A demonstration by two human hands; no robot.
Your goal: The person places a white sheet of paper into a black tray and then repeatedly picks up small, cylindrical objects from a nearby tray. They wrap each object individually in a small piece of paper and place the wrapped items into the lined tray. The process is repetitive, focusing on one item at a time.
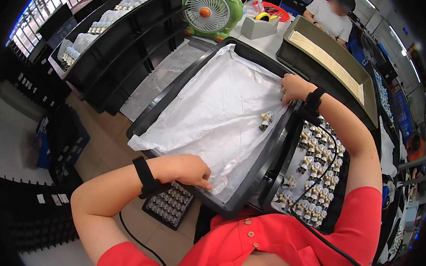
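One white sheet (211, 104) lies in one black tray (254, 191); one bulb clump (266, 120) sits on it. The left hand (191, 171) and right hand (296, 87) curl their fingers at the sheet's edges; I can't tell if they pinch. One green fan (209, 13) and one olive bin (316, 69) stand farther off.

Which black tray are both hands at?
The central tray, with a large white sheet spread across it; the one to its right holds many bulb-like parts.
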